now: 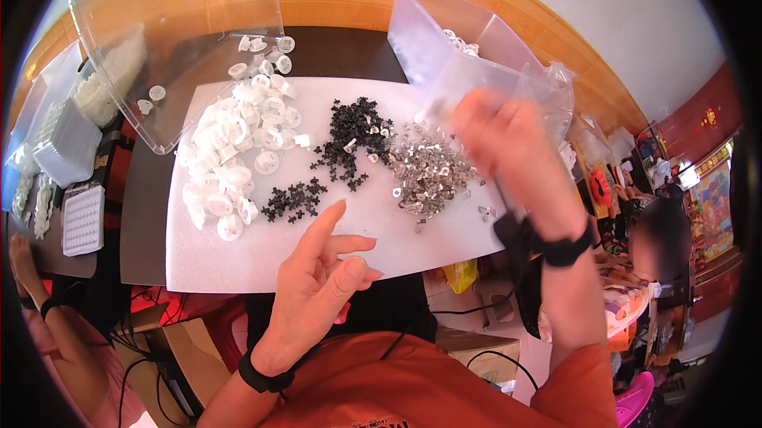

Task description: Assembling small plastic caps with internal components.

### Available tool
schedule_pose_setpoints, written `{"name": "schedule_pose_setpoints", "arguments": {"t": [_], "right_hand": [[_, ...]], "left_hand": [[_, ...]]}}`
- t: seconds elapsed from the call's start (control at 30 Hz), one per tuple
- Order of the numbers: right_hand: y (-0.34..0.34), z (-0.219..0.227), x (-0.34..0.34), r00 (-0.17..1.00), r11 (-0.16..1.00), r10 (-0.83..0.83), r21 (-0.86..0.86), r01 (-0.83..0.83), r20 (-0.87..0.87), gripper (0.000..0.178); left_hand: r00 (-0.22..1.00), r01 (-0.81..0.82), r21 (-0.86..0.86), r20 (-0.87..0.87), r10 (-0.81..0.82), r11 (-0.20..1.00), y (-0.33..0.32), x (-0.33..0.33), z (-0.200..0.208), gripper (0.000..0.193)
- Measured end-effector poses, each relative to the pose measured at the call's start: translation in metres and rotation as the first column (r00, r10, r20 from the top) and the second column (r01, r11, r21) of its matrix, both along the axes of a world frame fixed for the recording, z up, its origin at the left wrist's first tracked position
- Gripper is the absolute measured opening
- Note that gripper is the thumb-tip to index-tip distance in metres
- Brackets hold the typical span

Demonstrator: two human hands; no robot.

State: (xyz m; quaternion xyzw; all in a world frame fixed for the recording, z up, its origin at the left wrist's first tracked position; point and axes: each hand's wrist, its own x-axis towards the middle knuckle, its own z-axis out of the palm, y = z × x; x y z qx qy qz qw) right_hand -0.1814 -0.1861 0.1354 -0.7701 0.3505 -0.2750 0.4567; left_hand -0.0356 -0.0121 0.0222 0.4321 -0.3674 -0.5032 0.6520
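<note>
My left hand point(319, 281) hovers over the near edge of a white foam board point(349, 229). Its index finger points forward, the fingers are apart, and nothing shows between them. Motion smears my right hand point(502, 138) in front of a clear plastic bin point(444, 63) at the far right, so its fingers cannot be made out. On the board lie white round plastic parts point(238, 130) at the left, small black cross-shaped parts point(353, 134) in the middle, and a heap of small shiny metal pieces point(432, 178) nearest my right hand. A smaller black cluster point(294, 200) sits ahead of my left fingers.
An open clear box point(182, 23) leans at the back left. Stacked clear trays point(67, 142) and a white compartment tray point(83, 220) stand farther left. Another person's arm point(59, 325) rests at the left edge, and a person point(659, 245) sits at the right. Cardboard boxes point(198, 345) and cables lie below.
</note>
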Motion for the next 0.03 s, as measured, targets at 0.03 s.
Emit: {"name": "schedule_pose_setpoints", "arguments": {"t": [0.03], "right_hand": [[-0.0138,0.0155,0.0055,0.991,0.995,-0.097,-0.015,0.099,0.093,0.012]], "left_hand": [[1.000,0.004,-0.004,-0.004,-0.004,1.000,0.0013,0.0003,-0.0001,0.056]]}}
